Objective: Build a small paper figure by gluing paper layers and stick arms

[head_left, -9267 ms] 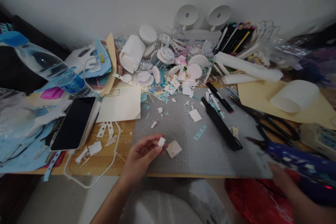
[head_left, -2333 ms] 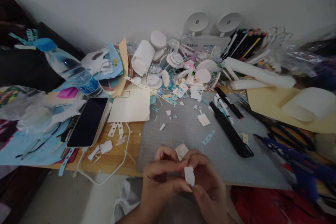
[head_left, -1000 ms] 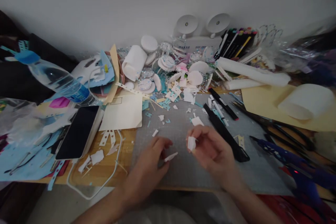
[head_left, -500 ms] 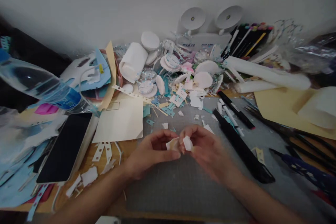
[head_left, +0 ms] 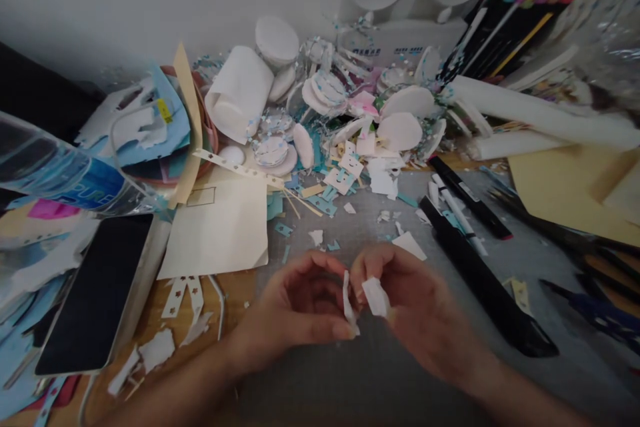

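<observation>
Over the grey cutting mat [head_left: 320, 373], my left hand [head_left: 300, 310] pinches a small white paper piece [head_left: 349, 307], seen nearly edge-on between thumb and fingertips. Close beside it, my right hand [head_left: 407, 310] is closed on another small white paper piece [head_left: 376, 297], which looks folded or layered. The two pieces are a narrow gap apart. Just beyond my fingers lie torn white scraps [head_left: 316, 237] and a flat white paper piece [head_left: 410, 245]. A black cutter-like tool [head_left: 490, 287] rests on the mat to the right.
A cream card [head_left: 220, 233], a phone [head_left: 97, 293] and a water bottle [head_left: 75, 170] occupy the left side. White paper discs [head_left: 400, 131] and trimmings pile up along the wall. Pens [head_left: 457, 213], scissors [head_left: 565, 233] and a yellow sheet [head_left: 555, 193] are at the right.
My view has shifted closer to the table. The paper in my left hand has turned from facing me to nearly edge-on, and a gap now shows between the two pieces.
</observation>
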The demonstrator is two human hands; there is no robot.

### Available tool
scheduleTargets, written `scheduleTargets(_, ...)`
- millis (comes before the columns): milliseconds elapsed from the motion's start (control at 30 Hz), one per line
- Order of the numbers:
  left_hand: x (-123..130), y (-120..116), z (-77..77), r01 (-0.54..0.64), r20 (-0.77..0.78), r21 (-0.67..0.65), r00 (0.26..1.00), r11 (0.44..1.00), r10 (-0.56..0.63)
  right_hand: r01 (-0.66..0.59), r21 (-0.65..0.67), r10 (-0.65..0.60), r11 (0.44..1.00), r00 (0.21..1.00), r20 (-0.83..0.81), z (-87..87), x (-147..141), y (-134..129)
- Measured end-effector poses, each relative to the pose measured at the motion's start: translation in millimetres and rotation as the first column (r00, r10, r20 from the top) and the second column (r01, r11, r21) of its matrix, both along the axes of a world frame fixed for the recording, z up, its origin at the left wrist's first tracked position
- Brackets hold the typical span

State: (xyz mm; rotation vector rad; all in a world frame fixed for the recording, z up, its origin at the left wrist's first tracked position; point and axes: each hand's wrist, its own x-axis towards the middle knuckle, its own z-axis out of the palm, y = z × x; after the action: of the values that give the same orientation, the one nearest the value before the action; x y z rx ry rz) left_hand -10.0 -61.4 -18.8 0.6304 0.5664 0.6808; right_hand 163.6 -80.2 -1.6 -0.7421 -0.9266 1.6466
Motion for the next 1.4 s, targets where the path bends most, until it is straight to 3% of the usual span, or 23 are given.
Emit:
scheduleTargets(167, -2, 4, 4.4, -0.066, -0.035, 0.107, 0.997, 0.992, 0.07, 0.052, 0.047, -0.054, 0.998, 0.997, 0.049, 4.3, 2, 2)
scheduleTargets(333, -8, 8, 10.4, -0.136, -0.094, 0.279, 0.981, 0.951, 0.168, 0.182, 0.221, -0.241, 0.958, 0.929, 0.28, 11.7, 6, 0)
scheduleTargets(500, -8, 8, 11.6, -0.109, -0.125, 0.395, 0.977, 0.912, 0.171, 0.143, 0.43, -0.355, 0.891, 0.81, 0.466, 10.3, 5, -3)
scheduleTargets(833, -9, 4, 8.2, -0.067, -0.176, 0.521, 0.967, 0.851, 0.184, 0.055, 0.536, -0.421, 0.842, 0.688, 0.591, 8.4, 4, -2)
scheduleTargets(1067, -9, 3, 5.4, -0.081, -0.192, 0.517, 0.959, 0.852, 0.208, 0.003, 0.599, -0.456, 0.801, 0.65, 0.608, 2.9, 5, -3)
scheduleTargets(1200, -8, 3, 6.5, -0.111, -0.136, 0.43, 0.973, 0.896, 0.186, -0.012, 0.602, -0.442, 0.798, 0.668, 0.599, 1.6, 6, -3)
scheduleTargets(1400, -8, 4, 10.5, -0.095, -0.065, 0.206, 0.992, 0.974, 0.11, 0.1, 0.482, -0.377, 0.871, 0.765, 0.522, 3.2, 5, -4)
